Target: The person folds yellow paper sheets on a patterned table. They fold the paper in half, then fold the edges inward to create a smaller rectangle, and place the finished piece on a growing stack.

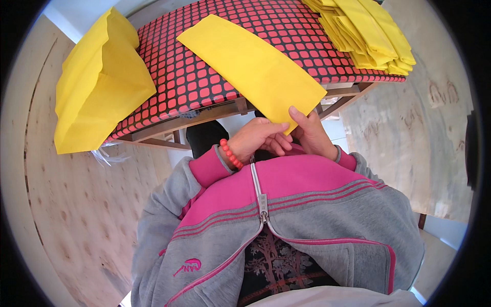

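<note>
A long, flat folded piece of yellow fabric (250,66) lies slanted over the table, its near end reaching past the front edge toward me. At that near end my right hand (316,135) pinches the fabric, thumb on top and fingers underneath. My left hand (258,137), with a red bead bracelet at the wrist, closes on the lowest corner between thumb and fingers. Some of its fingers curl below the corner, and the fabric's underside is hidden.
The table (169,77) has a red-and-black checked cover. A large loose yellow sheet (97,92) hangs over its left edge. A stack of folded yellow pieces (368,33) sits at the far right. Wooden boards (87,215) flank me on both sides.
</note>
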Demonstrator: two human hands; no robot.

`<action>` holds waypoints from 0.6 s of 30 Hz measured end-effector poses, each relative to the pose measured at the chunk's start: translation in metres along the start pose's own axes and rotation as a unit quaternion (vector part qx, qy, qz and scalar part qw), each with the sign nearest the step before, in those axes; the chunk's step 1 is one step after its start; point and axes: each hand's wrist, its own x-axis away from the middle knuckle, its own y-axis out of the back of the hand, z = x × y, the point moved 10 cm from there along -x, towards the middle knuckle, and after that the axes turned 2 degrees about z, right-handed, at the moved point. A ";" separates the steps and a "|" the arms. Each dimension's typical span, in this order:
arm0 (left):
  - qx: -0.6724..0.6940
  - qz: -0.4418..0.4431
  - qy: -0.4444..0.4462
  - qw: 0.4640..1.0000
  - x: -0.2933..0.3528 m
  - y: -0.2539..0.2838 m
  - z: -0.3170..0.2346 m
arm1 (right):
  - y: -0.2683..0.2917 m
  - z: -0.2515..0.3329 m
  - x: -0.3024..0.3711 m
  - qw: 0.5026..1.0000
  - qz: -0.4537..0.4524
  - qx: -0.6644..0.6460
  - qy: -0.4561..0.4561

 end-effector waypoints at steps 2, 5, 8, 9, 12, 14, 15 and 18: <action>-0.016 0.004 0.007 1.000 -0.005 -0.003 0.001 | 0.001 0.011 -0.002 0.997 -0.001 0.054 0.053; -0.024 0.008 0.012 1.000 -0.006 -0.002 0.001 | 0.011 0.013 -0.006 0.994 -0.035 0.085 0.054; 0.006 -0.004 -0.026 1.000 0.000 0.010 -0.007 | 0.016 0.015 -0.007 0.996 -0.032 0.071 0.041; 0.019 -0.018 -0.054 0.998 0.002 0.016 -0.013 | 0.017 0.017 -0.006 0.997 -0.022 0.060 0.040; 0.062 -0.050 -0.117 0.990 0.004 0.034 -0.028 | 0.014 0.030 0.005 0.995 0.061 0.051 0.064; 0.098 -0.072 -0.146 0.982 0.003 0.042 -0.034 | 0.029 0.025 0.014 0.996 0.054 0.068 0.014; 0.102 -0.075 -0.140 0.982 0.003 0.044 -0.034 | 0.035 0.024 0.020 0.995 0.067 0.069 -0.011; 0.115 -0.094 -0.165 0.975 0.003 0.048 -0.041 | 0.057 0.021 0.036 0.992 0.067 0.094 -0.059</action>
